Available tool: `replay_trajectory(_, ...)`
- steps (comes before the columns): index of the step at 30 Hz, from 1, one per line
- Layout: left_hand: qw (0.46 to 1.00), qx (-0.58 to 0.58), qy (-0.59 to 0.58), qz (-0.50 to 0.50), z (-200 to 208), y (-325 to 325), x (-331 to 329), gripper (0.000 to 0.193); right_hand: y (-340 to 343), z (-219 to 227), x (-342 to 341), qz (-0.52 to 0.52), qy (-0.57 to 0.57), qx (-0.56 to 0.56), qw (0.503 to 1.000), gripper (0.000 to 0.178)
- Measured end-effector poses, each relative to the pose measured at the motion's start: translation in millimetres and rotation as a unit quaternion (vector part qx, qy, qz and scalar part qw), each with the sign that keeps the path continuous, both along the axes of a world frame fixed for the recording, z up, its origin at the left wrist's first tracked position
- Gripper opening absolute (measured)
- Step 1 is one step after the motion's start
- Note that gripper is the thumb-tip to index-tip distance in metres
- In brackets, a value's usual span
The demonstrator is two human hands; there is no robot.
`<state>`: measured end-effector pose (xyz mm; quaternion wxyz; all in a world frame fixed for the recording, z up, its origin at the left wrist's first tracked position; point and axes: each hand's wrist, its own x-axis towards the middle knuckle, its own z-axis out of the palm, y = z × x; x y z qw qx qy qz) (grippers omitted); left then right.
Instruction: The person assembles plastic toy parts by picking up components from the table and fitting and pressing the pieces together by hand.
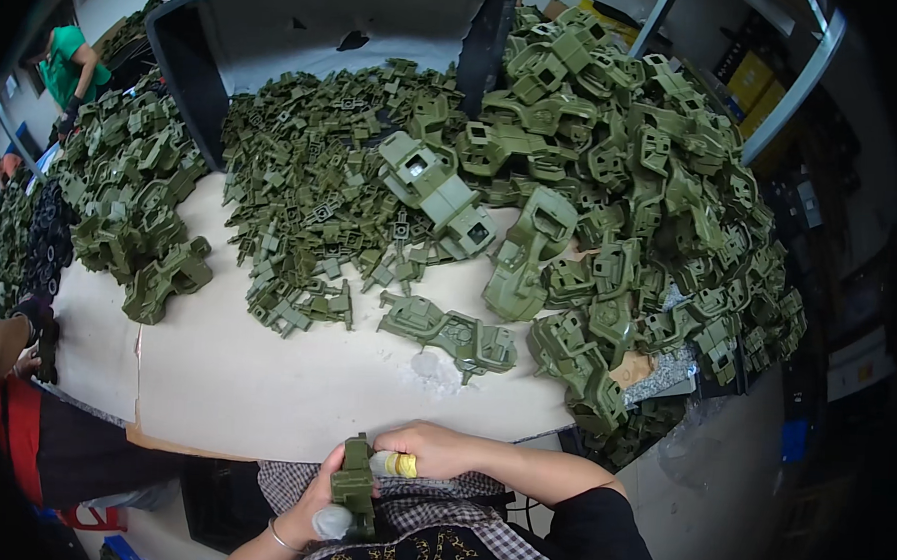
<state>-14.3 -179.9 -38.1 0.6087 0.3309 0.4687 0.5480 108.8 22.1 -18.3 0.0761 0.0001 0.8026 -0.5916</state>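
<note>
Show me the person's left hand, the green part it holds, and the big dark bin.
Left hand (311, 499): head view, middle of the hand.
Green part (353, 486): head view, middle of its visible side.
Dark bin (187, 68): head view, its left wall.

You wear a black T-shirt (598, 535) with short dark sleeves, its chest marked by large, mottled yellow-gold lettering (411, 556) (partly hidden by cloth), and over it a dark-and-white checked apron (285, 481) with a matching strap (522, 551). Your left hand (308, 507) has a whitish cover (333, 522) on the thumb and a thin, silvery bracelet (281, 537) at the wrist. On your right hand (433, 450), the thumb wears a whitish cover with a yellow band (402, 465) around it
</note>
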Motion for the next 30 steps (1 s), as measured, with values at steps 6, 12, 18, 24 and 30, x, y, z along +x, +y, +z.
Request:
replay_trajectory(6, 0.974, -0.058, -0.165, 0.142, 31, 11, 22, 0.062, -8, 14, 11, -0.016, 0.118, 0.032, 0.992, 0.021)
replay_trajectory(12, 0.987, -0.021, 0.158, 0.005, 26, 7, 5, 0.016, -10, 29, 1, 0.026, 0.179, 0.122, 0.976, 0.02)
replay_trajectory(18, 0.955, 0.072, 0.287, 0.001, 25, 24, -11, 0.022, -6, 34, -18, 0.047, 0.165, 0.101, 0.98, 0.017)
replay_trajectory(24, 0.973, -0.092, -0.194, 0.082, 23, 31, -36, 0.049, 2, 24, -41, -0.137, 0.037, -0.011, 0.99, 0.015)
replay_trajectory(30, 0.979, -0.067, -0.024, 0.189, 18, -22, -35, 0.058, 26, 26, -71, -0.173, 0.036, -0.075, 0.981, 0.028)
